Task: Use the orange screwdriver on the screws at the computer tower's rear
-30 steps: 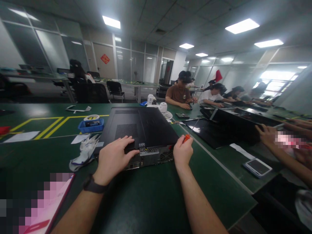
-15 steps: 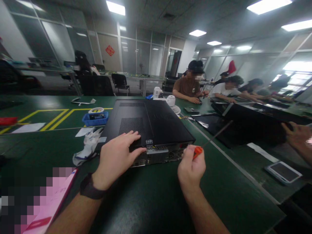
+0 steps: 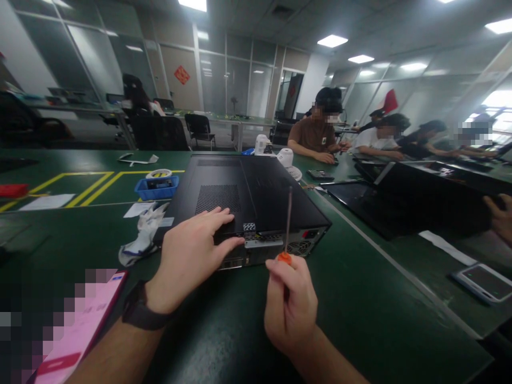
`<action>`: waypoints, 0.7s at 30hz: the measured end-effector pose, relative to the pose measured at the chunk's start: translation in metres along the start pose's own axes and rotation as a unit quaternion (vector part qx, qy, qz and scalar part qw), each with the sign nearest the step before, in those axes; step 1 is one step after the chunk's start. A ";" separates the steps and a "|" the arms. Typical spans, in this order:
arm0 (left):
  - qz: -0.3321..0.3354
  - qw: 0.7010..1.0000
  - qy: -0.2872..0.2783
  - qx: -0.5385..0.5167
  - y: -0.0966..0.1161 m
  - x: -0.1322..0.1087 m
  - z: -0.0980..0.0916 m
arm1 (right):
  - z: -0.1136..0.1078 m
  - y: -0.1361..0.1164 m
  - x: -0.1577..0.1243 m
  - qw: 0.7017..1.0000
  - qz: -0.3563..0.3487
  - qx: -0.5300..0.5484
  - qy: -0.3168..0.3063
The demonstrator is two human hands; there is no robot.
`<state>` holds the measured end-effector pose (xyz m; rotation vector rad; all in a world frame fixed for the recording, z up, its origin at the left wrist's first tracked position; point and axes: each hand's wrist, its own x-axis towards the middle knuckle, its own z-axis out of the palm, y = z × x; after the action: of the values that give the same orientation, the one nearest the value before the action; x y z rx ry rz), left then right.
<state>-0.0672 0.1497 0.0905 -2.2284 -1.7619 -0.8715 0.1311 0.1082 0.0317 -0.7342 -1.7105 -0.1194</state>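
Your left hand [image 3: 194, 253] lay palm down with fingers spread and thumb held apart, resting on the near edge of the black computer case [image 3: 268, 192], a dark band [image 3: 146, 306] around its wrist. Your right hand [image 3: 290, 306] was closed around the orange handle of a screwdriver [image 3: 288, 224], its shaft pointing up and away from you in front of the case; whether the shaft touched the case could not be told. The case lay flat on the green table [image 3: 360, 309] straight ahead of you, its fan grille [image 3: 300, 247] and ports on the side facing you. Just left of it were pale gloves [image 3: 142, 240], crumpled, and a blue bin [image 3: 157, 188] with dark parts inside. A pink sheet [image 3: 88, 325] lay nearer you on the left. To the right, beyond a pale line, lay a flat black panel [image 3: 356, 205], a white strip [image 3: 446, 246] and a grey-framed device [image 3: 486, 281]. A co-worker's hand [image 3: 500, 213] was at the far right edge, while a person in a brown shirt [image 3: 312, 133] sat across the table.
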 end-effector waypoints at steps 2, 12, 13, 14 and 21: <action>0.000 1.000 0.003 -0.002 0.000 0.000 0.000 | -0.002 -0.006 0.001 1.000 -0.014 -0.015 -0.011; 0.003 1.000 0.000 -0.005 -0.001 0.000 0.000 | -0.009 -0.020 0.000 0.988 -0.127 -0.044 -0.078; 0.004 1.000 -0.001 -0.004 -0.001 0.000 0.000 | -0.012 -0.020 0.001 0.987 -0.132 -0.032 -0.085; 0.004 1.000 -0.002 -0.003 -0.001 0.000 0.000 | -0.015 -0.021 0.001 0.986 -0.136 -0.017 -0.092; 0.007 1.000 0.001 -0.004 0.000 0.000 0.000 | -0.033 -0.031 -0.004 0.988 -0.059 0.045 -0.134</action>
<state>-0.0675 0.1502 0.0905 -2.2424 -1.7435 -0.8792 0.1427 0.0673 0.0470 -0.6023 -2.0022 -0.0254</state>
